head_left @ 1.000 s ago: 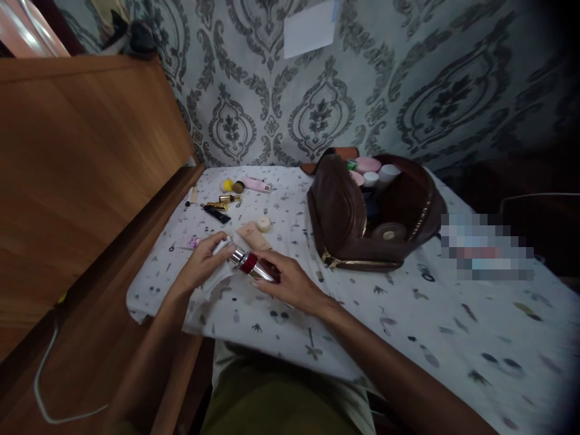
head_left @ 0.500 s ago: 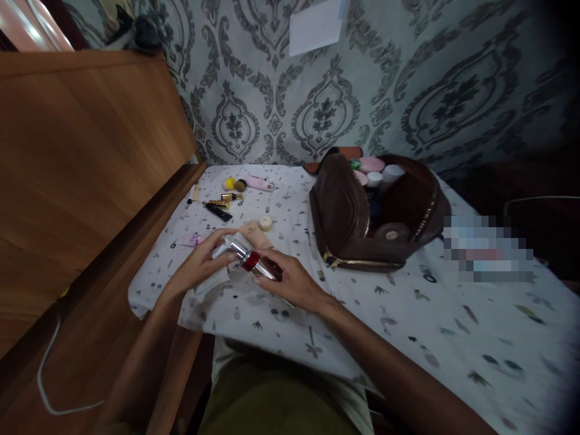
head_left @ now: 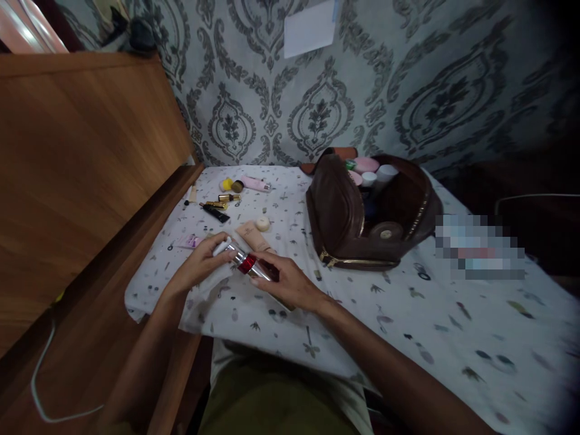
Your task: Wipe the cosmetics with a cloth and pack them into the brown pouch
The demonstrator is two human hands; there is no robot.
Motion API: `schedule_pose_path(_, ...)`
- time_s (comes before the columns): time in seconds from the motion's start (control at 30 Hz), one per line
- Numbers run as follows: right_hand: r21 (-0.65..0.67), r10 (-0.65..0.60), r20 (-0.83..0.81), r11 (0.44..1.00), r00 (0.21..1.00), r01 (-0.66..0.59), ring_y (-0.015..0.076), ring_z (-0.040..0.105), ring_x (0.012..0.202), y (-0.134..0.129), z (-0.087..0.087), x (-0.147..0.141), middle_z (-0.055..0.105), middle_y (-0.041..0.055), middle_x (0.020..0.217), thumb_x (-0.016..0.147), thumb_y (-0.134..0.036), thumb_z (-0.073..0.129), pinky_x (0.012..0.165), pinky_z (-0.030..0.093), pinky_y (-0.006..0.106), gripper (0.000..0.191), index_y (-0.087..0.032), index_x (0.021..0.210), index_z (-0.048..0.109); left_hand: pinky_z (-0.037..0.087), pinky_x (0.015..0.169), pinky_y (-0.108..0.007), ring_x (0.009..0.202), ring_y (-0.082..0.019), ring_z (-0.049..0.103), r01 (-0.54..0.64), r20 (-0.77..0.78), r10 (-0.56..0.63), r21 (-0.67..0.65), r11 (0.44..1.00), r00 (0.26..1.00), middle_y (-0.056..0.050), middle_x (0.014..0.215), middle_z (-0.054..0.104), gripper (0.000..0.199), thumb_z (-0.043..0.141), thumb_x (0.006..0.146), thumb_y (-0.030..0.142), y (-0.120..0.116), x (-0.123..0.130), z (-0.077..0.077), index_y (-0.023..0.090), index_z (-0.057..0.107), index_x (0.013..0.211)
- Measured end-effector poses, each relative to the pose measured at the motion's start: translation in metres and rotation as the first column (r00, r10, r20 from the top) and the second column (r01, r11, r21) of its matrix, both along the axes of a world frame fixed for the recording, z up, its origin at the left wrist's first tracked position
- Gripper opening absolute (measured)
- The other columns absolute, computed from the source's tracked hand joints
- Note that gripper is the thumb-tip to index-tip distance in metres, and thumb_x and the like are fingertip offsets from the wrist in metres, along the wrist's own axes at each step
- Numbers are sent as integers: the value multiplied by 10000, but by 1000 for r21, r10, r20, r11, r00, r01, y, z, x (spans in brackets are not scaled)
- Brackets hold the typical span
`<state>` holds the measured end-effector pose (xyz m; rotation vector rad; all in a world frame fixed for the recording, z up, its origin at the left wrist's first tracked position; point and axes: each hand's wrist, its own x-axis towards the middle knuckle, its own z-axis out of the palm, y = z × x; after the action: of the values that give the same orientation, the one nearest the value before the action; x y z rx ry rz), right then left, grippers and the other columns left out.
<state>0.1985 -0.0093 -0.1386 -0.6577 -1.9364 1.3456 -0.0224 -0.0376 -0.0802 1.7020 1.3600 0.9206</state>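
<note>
A silver and red bottle point(head_left: 247, 264) lies slanted between both hands over the front of the cloth-covered table. My right hand point(head_left: 290, 281) is wrapped round its lower end. At the bottle's silver top, my left hand point(head_left: 202, 263) grips a white wipe or tissue point(head_left: 222, 248), with the thumb pressed near the bottle. Just behind the hands lie a beige tube point(head_left: 252, 235) and a small round cream-coloured jar point(head_left: 262, 224). A pink and purple tube point(head_left: 189, 241) rests left of my left hand.
An open brown bag point(head_left: 338, 211) holding pink and white containers stands right of centre. Black tube point(head_left: 215, 212), gold tubes point(head_left: 229, 197), yellow item point(head_left: 226, 184) and pink tube point(head_left: 256, 183) lie at the back left. A wooden panel point(head_left: 90, 133) borders the left side.
The view has shifted slightly. The white wipe now shows less over the bottle's top, and more of the beige tube is visible. Both hands keep their hold.
</note>
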Motion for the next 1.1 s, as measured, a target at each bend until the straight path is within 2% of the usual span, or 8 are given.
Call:
schedule_pose_path(0.2, -202, 103, -109, 971, 989, -124, 194, 638, 913, 2, -1, 1, 699, 48, 1050, 826, -428, 706, 839, 487, 341, 484, -178, 1236, 653, 470, 813, -280, 856, -214, 614, 37, 10, -37, -11, 999, 999, -34, 909, 677, 297, 645, 838, 435, -2, -1, 4, 188, 680, 998)
schedule_pose_path(0.33, -335, 118, -230, 922, 966, -193, 155, 605, 821, 0, -2, -1, 668, 16, 928, 765, -483, 754, 777, 465, 303, 556, -179, 1219, 653, 456, 901, -314, 933, -243, 615, -135, 57, 132, 66, 989, 990, -35, 940, 679, 309, 656, 804, 430, -4, 3, -7, 199, 685, 1007)
schedule_pose_path(0.43, -375, -8, -354, 917, 935, -134, 137, 586, 802, -1, 3, -3, 651, 1, 896, 692, -501, 815, 791, 453, 292, 573, -185, 1147, 666, 428, 1000, -355, 1067, -279, 602, -271, 175, 253, 90, 958, 952, -49, 1073, 684, 421, 651, 782, 473, -5, 21, -25, 215, 655, 1115)
schedule_pose_path(0.57, -405, -244, -550, 915, 799, 0, 122, 560, 778, -3, 16, -2, 643, -9, 904, 627, -520, 861, 782, 448, 269, 620, -228, 1125, 635, 437, 1056, -411, 1215, -336, 563, -142, 255, 125, 50, 989, 959, -78, 1201, 683, 562, 730, 665, 494, -11, 59, -48, 219, 651, 1148)
schedule_pose_path(0.63, -431, -309, -597, 902, 740, 29, 123, 562, 782, -4, 23, 4, 639, -9, 923, 598, -514, 881, 779, 451, 265, 673, -246, 1151, 605, 450, 1055, -416, 1252, -335, 550, -172, 257, 164, 10, 985, 952, -72, 1230, 681, 623, 753, 647, 479, -14, 76, -55, 231, 633, 1206)
schedule_pose_path(0.8, -407, -299, -609, 913, 735, 34, 127, 593, 884, -10, 50, 52, 627, -8, 995, 615, -399, 904, 895, 446, 282, 646, -239, 1139, 561, 508, 983, -362, 1148, -318, 629, -333, 294, 360, -142, 932, 885, -52, 1070, 746, 559, 766, 606, 582, -12, 89, -62, 208, 712, 1017)
schedule_pose_path(0.93, -321, -317, -509, 933, 800, 165, 142, 598, 928, -14, 77, 113, 613, 15, 996, 805, -485, 745, 842, 480, 276, 462, -222, 1157, 601, 548, 893, -341, 1052, -319, 678, -214, 254, 230, -89, 973, 939, -56, 1025, 767, 587, 802, 568, 614, -5, 103, -51, 194, 740, 974)
schedule_pose_path(1.1, -165, -310, -413, 950, 857, 264, 113, 596, 802, -20, 99, 182, 611, -4, 912, 821, -338, 756, 730, 511, 243, 337, -213, 1107, 627, 569, 824, -359, 942, -322, 698, -19, 201, 17, 8, 1000, 979, -78, 979, 763, 636, 700, 632, 728, 1, 156, -28, 186, 757, 961)
